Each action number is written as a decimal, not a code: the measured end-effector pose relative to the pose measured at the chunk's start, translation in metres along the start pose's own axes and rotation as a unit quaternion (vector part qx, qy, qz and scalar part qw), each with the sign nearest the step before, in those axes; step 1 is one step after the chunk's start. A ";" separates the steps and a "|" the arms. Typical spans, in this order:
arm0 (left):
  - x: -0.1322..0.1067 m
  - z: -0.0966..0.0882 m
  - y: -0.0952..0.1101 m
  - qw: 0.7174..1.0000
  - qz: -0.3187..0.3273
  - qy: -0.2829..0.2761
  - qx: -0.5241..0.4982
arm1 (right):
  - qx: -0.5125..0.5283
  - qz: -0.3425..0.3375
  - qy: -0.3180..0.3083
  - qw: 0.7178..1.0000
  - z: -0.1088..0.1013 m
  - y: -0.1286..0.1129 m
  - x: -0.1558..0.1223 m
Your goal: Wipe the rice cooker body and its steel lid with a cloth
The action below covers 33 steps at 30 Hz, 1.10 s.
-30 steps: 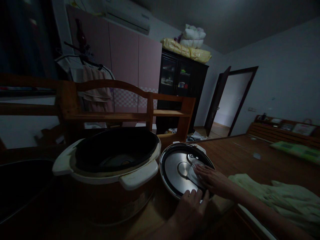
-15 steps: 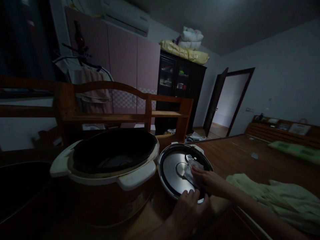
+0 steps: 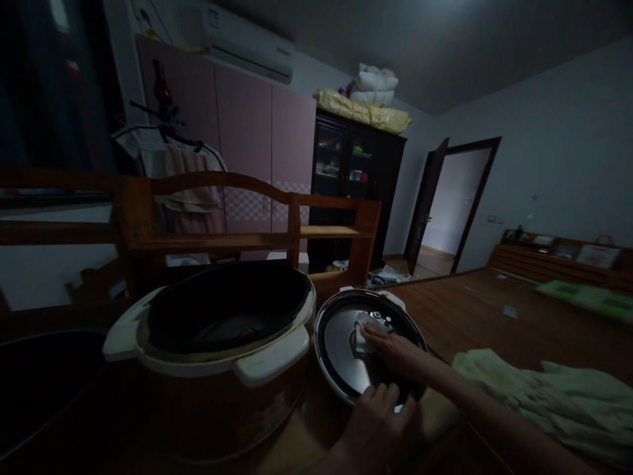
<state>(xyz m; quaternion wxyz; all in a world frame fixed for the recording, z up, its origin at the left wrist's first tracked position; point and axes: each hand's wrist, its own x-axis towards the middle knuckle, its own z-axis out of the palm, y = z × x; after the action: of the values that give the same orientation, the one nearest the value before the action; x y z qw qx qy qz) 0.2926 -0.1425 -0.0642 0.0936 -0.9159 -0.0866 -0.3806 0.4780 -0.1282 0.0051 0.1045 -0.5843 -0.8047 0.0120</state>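
A round metal lid with a black ring leans with its shiny inner face toward me. My left hand has its fingers curled over the lid's lower edge. My right hand presses a crumpled white cloth, perhaps a tissue, onto the middle of the lid. Its fingers are closed together on the cloth, and the hand partly hides it. Left of the lid stands a large cooker with pale handles and a dark inner pot, its top uncovered.
At the far left is another dark vessel, only partly in view. A pale green cloth lies on the wooden surface at right. Behind the cooker runs a wooden shelf rail. Wardrobes and an open door stand farther back.
My right hand has slid the white cloth leftward and slightly up across the lid to its middle. My left hand stays on the lower edge. The view has tilted slightly upward.
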 end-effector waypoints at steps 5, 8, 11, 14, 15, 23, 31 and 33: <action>0.000 0.000 -0.001 1.000 0.009 0.021 0.006 | -0.003 -0.007 -0.013 1.000 -0.001 -0.003 0.017; 0.000 -0.002 -0.002 0.999 0.017 0.036 0.010 | 0.006 -0.032 -0.020 0.999 -0.001 -0.010 0.025; 0.000 -0.003 -0.003 0.999 0.019 0.041 0.008 | 0.017 -0.059 -0.024 0.998 0.002 -0.020 0.032; -0.001 -0.002 -0.002 0.999 0.019 0.042 0.003 | 0.033 -0.081 -0.030 0.996 0.006 -0.028 0.034; -0.001 -0.002 -0.002 0.999 0.019 0.042 0.003 | 0.039 -0.087 -0.035 0.995 0.006 -0.030 0.033; -0.002 -0.002 -0.003 0.999 0.016 0.033 0.001 | 0.076 -0.082 -0.068 0.991 -0.012 -0.039 0.002; -0.003 0.007 -0.003 0.999 0.018 0.049 0.005 | 0.047 -0.039 -0.069 0.996 -0.025 -0.022 -0.026; -0.003 0.008 -0.004 0.999 0.022 0.043 0.004 | 0.030 -0.027 -0.059 0.997 -0.022 -0.014 -0.029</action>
<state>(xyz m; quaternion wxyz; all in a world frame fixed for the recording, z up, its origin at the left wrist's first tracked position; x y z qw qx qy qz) 0.2947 -0.1373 -0.0717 0.1091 -0.9000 -0.0639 -0.4172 0.4773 -0.1628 0.0245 0.0750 -0.5574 -0.8241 0.0679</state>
